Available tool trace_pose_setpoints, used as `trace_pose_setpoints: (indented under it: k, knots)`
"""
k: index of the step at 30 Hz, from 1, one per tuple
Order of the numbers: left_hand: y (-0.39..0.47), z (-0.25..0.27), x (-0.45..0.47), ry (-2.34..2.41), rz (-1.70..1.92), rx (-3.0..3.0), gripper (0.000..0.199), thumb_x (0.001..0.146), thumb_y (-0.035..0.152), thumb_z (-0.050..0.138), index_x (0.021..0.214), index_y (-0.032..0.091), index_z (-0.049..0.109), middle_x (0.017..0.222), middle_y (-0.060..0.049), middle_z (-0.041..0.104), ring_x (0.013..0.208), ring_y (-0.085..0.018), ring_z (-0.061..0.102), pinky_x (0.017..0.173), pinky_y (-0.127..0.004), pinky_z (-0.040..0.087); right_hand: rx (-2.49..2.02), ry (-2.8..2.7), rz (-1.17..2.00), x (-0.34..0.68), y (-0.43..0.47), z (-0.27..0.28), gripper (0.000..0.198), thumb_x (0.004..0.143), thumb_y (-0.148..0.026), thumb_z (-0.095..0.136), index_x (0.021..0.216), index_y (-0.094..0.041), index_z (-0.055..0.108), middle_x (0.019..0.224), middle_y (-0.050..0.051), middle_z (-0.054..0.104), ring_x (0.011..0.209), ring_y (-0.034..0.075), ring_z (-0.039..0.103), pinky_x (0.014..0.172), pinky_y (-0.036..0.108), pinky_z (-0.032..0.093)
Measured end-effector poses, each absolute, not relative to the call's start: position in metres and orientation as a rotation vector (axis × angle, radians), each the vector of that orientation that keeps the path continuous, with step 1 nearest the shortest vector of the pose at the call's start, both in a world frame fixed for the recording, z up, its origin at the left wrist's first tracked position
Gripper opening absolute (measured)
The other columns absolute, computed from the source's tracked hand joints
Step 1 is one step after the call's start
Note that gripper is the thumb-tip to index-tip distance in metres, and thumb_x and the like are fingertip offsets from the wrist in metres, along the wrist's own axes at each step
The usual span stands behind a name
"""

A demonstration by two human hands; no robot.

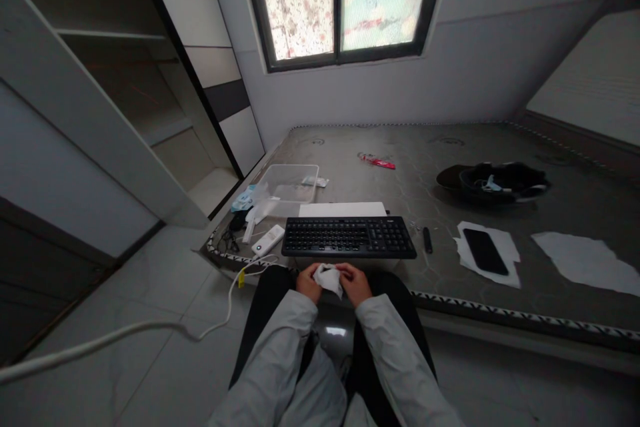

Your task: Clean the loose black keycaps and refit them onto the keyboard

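Note:
Between my two hands is a crumpled white tissue [329, 277], held just in front of the bed edge and above my lap. My left hand [309, 283] pinches its left side, and my right hand [356, 283] grips its right side. A small dark patch shows at the tissue's top; whether something is wrapped inside, I cannot tell. Right beyond my hands lies a black keyboard [349, 237], lengthwise across the near part of the mattress. Behind the keyboard is a flat white box or board [343, 209], partly covered by it.
On the mattress [410, 140] are a clear plastic bin [293, 185], a white power strip [269, 240] with its cable [150, 325] trailing left, a small black stick [427, 240], a phone [485, 251] on white paper, another paper sheet [585, 260], a dark cap [495, 181] and a red packet [383, 163].

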State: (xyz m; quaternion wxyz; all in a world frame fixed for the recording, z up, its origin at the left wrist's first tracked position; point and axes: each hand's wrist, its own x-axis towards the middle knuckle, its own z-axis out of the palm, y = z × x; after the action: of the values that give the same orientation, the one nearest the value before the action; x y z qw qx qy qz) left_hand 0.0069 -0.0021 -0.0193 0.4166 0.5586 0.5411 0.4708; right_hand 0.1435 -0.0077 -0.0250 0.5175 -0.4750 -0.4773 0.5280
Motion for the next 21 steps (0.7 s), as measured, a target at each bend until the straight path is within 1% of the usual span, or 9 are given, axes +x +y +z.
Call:
trace_pose_setpoints:
  k: [5, 8, 12, 14, 16, 19, 21]
  knots:
    - [-0.0008, -0.0176, 0.0055, 1.336, 1.191, 1.387, 0.031, 0.059, 0.006, 0.055, 0.085, 0.014, 0.070, 0.084, -0.007, 0.071, 0.080, -0.021, 0.064, 0.074, -0.029, 0.049, -1.236, -1.174, 1.163, 0.1446, -0.0090, -0.0217, 0.027, 0.068, -0.039, 0.060, 0.081, -0.015, 0.065, 0.077, 0.007, 0.068, 0.074, 0.020, 0.063, 0.067, 0.030, 0.050]
    - [-0.0008, -0.0151, 0.0046, 1.311, 1.189, 1.362, 0.029, 0.061, 0.008, 0.056, 0.086, 0.014, 0.070, 0.087, -0.007, 0.071, 0.085, -0.022, 0.064, 0.078, -0.032, 0.048, -1.280, -1.209, 1.108, 0.1451, -0.0099, -0.0192, 0.032, 0.067, -0.044, 0.061, 0.081, -0.015, 0.066, 0.073, 0.007, 0.068, 0.070, 0.019, 0.062, 0.065, 0.029, 0.049]
    - [-0.0024, -0.0114, 0.0051, 1.276, 1.184, 1.344, 0.029, 0.065, 0.013, 0.056, 0.090, 0.015, 0.069, 0.092, -0.008, 0.070, 0.090, -0.023, 0.062, 0.082, -0.034, 0.047, -1.265, -1.216, 1.110, 0.1445, -0.0101, -0.0184, 0.032, 0.066, -0.044, 0.062, 0.080, -0.015, 0.066, 0.077, 0.007, 0.068, 0.070, 0.020, 0.062, 0.066, 0.031, 0.049]
    - [-0.0027, -0.0107, 0.0066, 1.265, 1.194, 1.330, 0.028, 0.065, 0.014, 0.057, 0.091, 0.015, 0.069, 0.093, -0.008, 0.070, 0.090, -0.022, 0.062, 0.081, -0.033, 0.047, -1.253, -1.215, 1.129, 0.1445, -0.0100, -0.0190, 0.031, 0.066, -0.043, 0.062, 0.081, -0.016, 0.066, 0.077, 0.007, 0.068, 0.070, 0.020, 0.062, 0.066, 0.031, 0.049]
    - [-0.0025, -0.0111, 0.0086, 1.255, 1.226, 1.294, 0.030, 0.063, 0.013, 0.059, 0.092, 0.015, 0.068, 0.092, -0.008, 0.069, 0.087, -0.021, 0.062, 0.078, -0.030, 0.047, -1.254, -1.207, 1.141, 0.1448, -0.0097, -0.0200, 0.031, 0.066, -0.042, 0.063, 0.081, -0.016, 0.066, 0.077, 0.008, 0.068, 0.071, 0.020, 0.062, 0.066, 0.032, 0.049]
    - [-0.0018, -0.0121, 0.0110, 1.267, 1.258, 1.212, 0.033, 0.056, 0.011, 0.064, 0.090, 0.013, 0.065, 0.087, -0.008, 0.069, 0.078, -0.019, 0.063, 0.069, -0.026, 0.048, -1.265, -1.196, 1.152, 0.1453, -0.0092, -0.0213, 0.030, 0.065, -0.040, 0.063, 0.082, -0.015, 0.065, 0.078, 0.008, 0.068, 0.071, 0.021, 0.061, 0.066, 0.032, 0.048]
    - [-0.0017, -0.0119, 0.0114, 1.284, 1.247, 1.189, 0.031, 0.055, 0.012, 0.066, 0.085, 0.013, 0.065, 0.081, -0.007, 0.069, 0.074, -0.018, 0.063, 0.066, -0.025, 0.048, -1.260, -1.187, 1.161, 0.1451, -0.0092, -0.0213, 0.029, 0.065, -0.039, 0.063, 0.083, -0.015, 0.065, 0.078, 0.007, 0.068, 0.071, 0.020, 0.061, 0.066, 0.032, 0.048]
